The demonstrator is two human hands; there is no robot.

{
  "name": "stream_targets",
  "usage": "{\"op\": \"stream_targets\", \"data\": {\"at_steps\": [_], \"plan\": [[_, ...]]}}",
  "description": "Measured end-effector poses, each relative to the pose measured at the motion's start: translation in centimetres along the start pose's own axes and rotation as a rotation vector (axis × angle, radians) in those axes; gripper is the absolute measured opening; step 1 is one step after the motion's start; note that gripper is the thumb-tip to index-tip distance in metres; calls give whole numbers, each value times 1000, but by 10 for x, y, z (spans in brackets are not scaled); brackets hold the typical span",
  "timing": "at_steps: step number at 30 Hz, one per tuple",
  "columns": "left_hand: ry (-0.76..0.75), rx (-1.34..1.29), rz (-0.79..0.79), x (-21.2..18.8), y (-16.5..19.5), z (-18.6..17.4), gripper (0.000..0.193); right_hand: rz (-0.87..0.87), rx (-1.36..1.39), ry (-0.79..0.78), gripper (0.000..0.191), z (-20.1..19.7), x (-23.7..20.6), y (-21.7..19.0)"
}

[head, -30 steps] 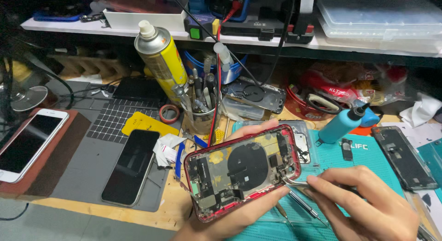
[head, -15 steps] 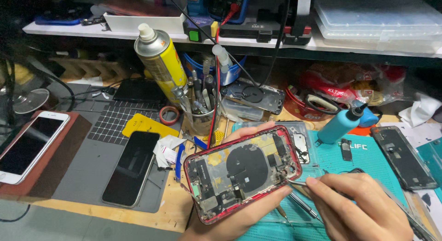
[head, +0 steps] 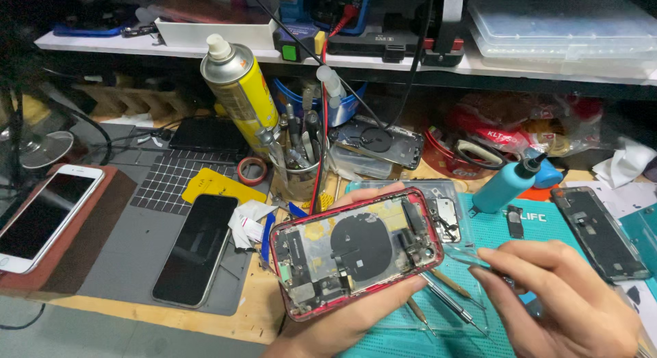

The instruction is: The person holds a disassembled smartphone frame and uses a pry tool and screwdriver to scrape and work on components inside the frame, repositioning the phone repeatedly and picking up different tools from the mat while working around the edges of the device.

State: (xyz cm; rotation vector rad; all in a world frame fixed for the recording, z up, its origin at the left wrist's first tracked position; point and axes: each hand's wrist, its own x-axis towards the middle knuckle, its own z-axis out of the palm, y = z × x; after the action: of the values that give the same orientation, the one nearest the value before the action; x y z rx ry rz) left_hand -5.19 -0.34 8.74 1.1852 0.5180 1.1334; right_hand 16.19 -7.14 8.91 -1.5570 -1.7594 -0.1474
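The workbench [head: 260, 310] carries a grey work mat [head: 130, 262] at left and a teal mat [head: 479, 330] at right. A white phone [head: 41, 218] lies on a brown pad at the far left edge. A black phone [head: 195, 248] lies face up on the grey mat, its long axis running near to far.

The opened red phone housing [head: 356, 252] is held above the near edge of the bench, between the two mats. Its open side faces up, showing a round black coil at centre and boards at each end. Its long axis runs left to right, with the right end tilted slightly away from the wearer and the left end nearer.

The left hand [head: 349, 317] supports the housing from below; the fingers curl over the far long edge and the thumb presses the near edge, so the hand is closed around it. The right hand [head: 561, 300] sits just to the right of the housing, fingers pinched together on a thin tool [head: 479, 264] whose tip points left toward the housing's right end.

A yellow spray can [head: 243, 98] stands tilted behind a tool cup [head: 298, 173]. A blue squeeze bottle [head: 506, 183] leans at right. Slim screwdrivers [head: 445, 300] lie on the teal mat under the housing.
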Motion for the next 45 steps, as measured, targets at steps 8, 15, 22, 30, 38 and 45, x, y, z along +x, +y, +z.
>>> {"op": "stream_targets", "data": {"at_steps": [8,15,22,30,38,45], "plan": [[-54,-120,-26,0,-3,-10,87,110,102,65,30,6,4,0],[-106,-180,-110,1,6,-14,84,-71,81,-28,31,1,10,4],[-126,-158,-134,4,6,-16,87,-120,68,-63,32,-2,10,6],[-136,-170,-222,4,9,-16,87,-186,46,-65,32,-3,11,7],[-125,-329,-275,5,10,-14,89,-253,15,-56,32,-4,12,7],[-168,-289,-295,4,10,-15,91,-348,-40,-104,39,-7,12,15]]}}
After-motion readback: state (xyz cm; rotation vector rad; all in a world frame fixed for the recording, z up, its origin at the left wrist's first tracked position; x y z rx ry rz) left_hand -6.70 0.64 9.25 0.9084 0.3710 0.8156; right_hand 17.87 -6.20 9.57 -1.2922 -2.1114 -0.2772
